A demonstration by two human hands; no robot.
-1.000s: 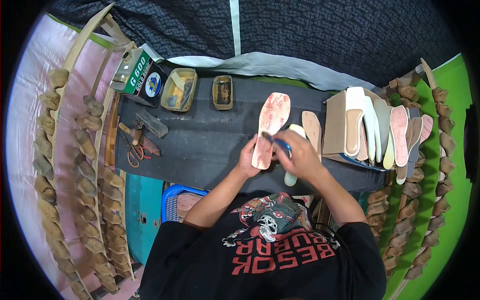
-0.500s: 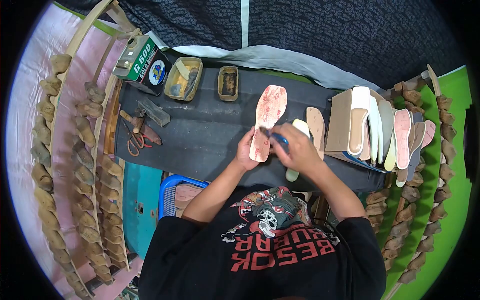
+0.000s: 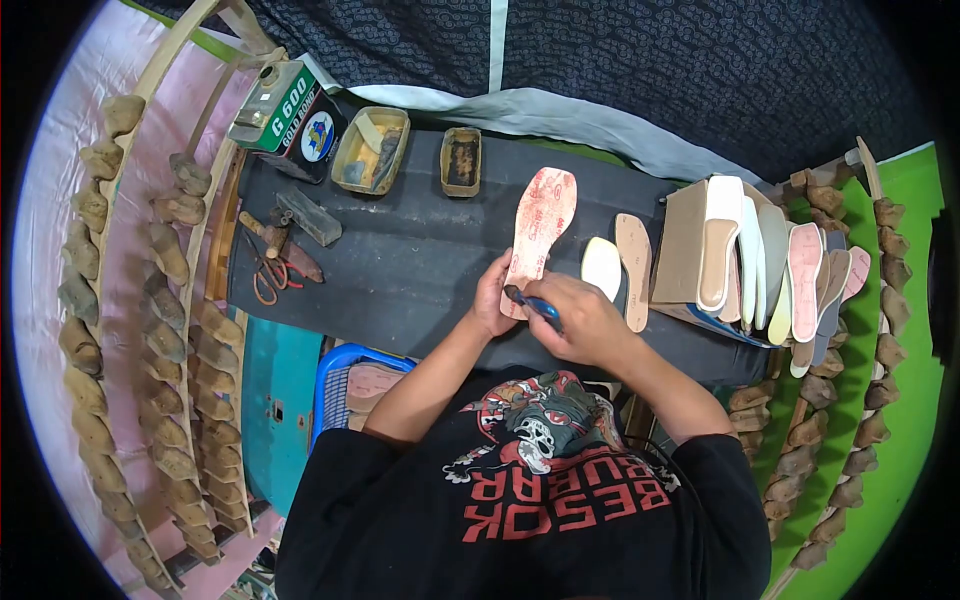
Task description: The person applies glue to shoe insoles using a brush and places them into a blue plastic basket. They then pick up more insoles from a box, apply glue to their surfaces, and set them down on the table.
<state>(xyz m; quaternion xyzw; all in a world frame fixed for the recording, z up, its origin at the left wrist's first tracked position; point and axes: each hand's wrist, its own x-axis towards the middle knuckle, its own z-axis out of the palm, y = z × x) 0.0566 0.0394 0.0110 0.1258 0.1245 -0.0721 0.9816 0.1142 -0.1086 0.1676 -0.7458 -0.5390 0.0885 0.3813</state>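
A pinkish shoe insole (image 3: 545, 215) with red print stands heel-down in my left hand (image 3: 493, 298), which grips it by the edge near the heel. My right hand (image 3: 582, 318) is closed around the blue handle of a brush (image 3: 541, 307). The dark bristle tip meets the insole's face close to the heel. To the right, on the black work surface (image 3: 410, 265), lie a cream insole (image 3: 601, 264), partly behind my right hand, and a tan insole (image 3: 633, 262).
A cardboard box (image 3: 682, 235) at right holds several insoles. Two yellowish trays, one of them small and dark-stained (image 3: 461, 162), stand at the back by a G 600 can (image 3: 290, 120). A hammer (image 3: 276, 234) and scissors (image 3: 266, 280) lie left. Racks of shoe lasts flank both sides.
The brush in my right hand has moved down the insole toward the heel. My left hand still holds the insole in nearly the same place.
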